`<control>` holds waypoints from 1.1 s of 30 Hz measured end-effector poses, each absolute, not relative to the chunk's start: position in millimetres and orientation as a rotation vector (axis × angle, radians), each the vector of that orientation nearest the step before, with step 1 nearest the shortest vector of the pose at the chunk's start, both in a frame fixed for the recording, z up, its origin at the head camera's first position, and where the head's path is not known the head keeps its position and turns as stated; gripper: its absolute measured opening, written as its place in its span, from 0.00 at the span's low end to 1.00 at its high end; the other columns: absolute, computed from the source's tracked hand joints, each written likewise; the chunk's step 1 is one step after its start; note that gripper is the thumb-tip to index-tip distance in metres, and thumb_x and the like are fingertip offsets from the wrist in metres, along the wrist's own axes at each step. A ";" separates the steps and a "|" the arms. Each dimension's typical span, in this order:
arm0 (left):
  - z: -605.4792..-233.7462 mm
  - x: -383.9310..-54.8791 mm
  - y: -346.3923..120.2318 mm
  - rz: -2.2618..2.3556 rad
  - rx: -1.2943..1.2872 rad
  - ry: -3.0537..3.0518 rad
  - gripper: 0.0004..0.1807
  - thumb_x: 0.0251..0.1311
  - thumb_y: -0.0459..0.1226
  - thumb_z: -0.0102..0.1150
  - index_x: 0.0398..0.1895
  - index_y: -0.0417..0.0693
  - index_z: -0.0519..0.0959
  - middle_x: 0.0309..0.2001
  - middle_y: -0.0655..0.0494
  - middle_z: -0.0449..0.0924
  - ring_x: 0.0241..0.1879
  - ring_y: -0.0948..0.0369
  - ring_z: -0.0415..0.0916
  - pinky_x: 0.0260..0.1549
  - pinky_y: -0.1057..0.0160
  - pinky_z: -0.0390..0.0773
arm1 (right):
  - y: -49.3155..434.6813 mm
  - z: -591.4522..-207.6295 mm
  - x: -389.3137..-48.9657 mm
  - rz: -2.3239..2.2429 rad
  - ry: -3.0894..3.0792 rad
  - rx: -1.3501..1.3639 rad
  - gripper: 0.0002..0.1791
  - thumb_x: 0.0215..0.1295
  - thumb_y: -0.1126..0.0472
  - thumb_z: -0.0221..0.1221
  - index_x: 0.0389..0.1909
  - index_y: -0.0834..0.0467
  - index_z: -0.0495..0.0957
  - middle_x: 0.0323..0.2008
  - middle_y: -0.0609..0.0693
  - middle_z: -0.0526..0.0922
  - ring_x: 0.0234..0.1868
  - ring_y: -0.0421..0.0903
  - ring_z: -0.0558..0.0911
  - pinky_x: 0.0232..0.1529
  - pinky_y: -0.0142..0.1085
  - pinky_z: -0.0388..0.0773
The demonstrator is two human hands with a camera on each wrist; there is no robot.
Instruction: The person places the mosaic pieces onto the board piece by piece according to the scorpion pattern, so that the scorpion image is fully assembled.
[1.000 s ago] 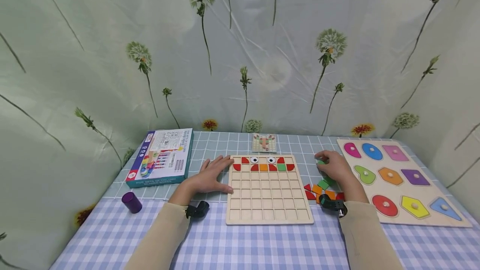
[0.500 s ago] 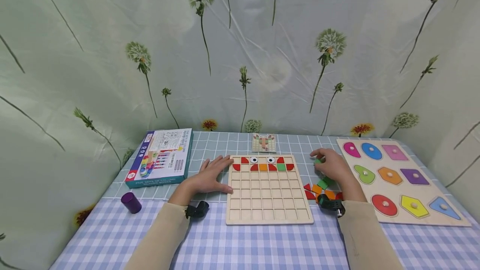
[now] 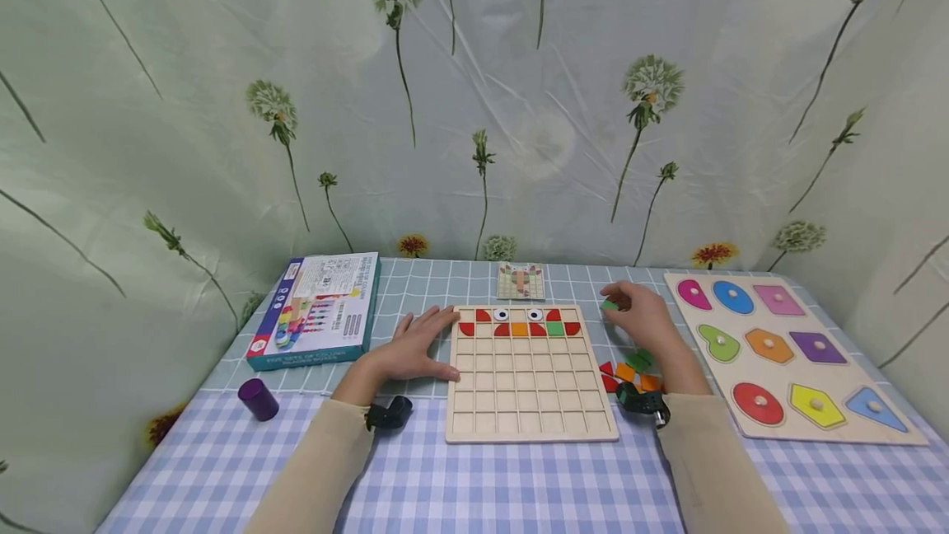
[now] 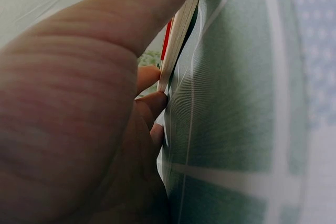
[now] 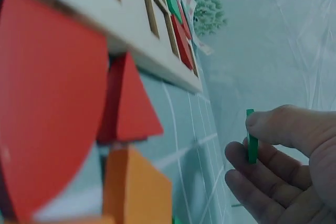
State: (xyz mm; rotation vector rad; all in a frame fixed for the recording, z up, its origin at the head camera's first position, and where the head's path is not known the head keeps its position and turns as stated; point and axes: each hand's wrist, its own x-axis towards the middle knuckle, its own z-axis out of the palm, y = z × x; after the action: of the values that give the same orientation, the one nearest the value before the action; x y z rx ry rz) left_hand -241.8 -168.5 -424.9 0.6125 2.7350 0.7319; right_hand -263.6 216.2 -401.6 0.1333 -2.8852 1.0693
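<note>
A wooden grid board (image 3: 530,427) lies in the middle of the table, its far rows holding red, orange and green tiles and two eye discs. My left hand (image 3: 410,353) rests on the board's left edge, fingers spread; the left wrist view has the fingertips at the board's side. Beyond the board's right edge, my right hand (image 3: 647,324) pinches a thin green tile (image 5: 252,139) between thumb and fingers. That tile appears edge-on in the right wrist view, so its full shape is hidden. Loose red tiles (image 5: 47,98) and orange tiles (image 3: 625,372) lie below this hand.
A small pattern card (image 3: 521,281) stands behind the board. At the left are a boxed toy set (image 3: 319,311) and a purple cylinder (image 3: 258,400). A wooden shape puzzle (image 3: 797,427) with knobbed pieces lies at the right. A flowered curtain (image 3: 474,105) hangs behind.
My right hand has moved left and slightly away from me, toward the board's far right corner, with the green tile in its fingers. My left hand stays on the board's edge.
</note>
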 end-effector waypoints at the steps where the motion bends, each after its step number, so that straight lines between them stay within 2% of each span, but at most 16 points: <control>1: -424.8 -242.1 -168.6 0.736 0.613 2.734 0.57 0.49 0.60 0.72 0.79 0.54 0.55 0.81 0.52 0.47 0.82 0.48 0.37 0.76 0.35 0.31 | 214.7 -400.9 -263.3 1.072 -2.880 0.132 0.19 0.69 0.64 0.59 0.59 0.63 0.75 0.55 0.65 0.80 0.55 0.61 0.78 0.59 0.54 0.78; 6: -425.6 -243.0 -169.0 0.724 0.608 2.735 0.57 0.49 0.61 0.72 0.79 0.55 0.55 0.81 0.53 0.47 0.82 0.48 0.36 0.76 0.35 0.31 | 206.0 -398.6 -262.2 1.081 -2.871 0.149 0.18 0.70 0.63 0.58 0.59 0.61 0.76 0.57 0.63 0.80 0.55 0.61 0.80 0.56 0.53 0.81; 16: -426.2 -243.3 -169.6 0.728 0.615 2.747 0.57 0.49 0.61 0.72 0.79 0.55 0.54 0.81 0.53 0.47 0.82 0.48 0.36 0.76 0.35 0.31 | 183.1 -393.2 -263.5 1.086 -2.860 0.237 0.17 0.69 0.59 0.61 0.56 0.59 0.78 0.54 0.59 0.83 0.49 0.56 0.82 0.51 0.48 0.83; 33: -426.7 -243.5 -168.8 0.735 0.617 2.735 0.57 0.49 0.61 0.72 0.79 0.55 0.55 0.81 0.53 0.47 0.82 0.49 0.36 0.76 0.35 0.31 | 159.3 -396.4 -259.2 1.212 -2.816 0.373 0.10 0.68 0.63 0.62 0.48 0.59 0.82 0.50 0.57 0.85 0.50 0.54 0.84 0.55 0.50 0.81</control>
State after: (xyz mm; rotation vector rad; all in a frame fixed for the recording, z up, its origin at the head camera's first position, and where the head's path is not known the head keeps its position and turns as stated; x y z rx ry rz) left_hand -243.5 -168.8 -426.7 0.6166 2.7353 0.7345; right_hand -259.2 159.3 -396.4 0.3728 -2.8157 1.2125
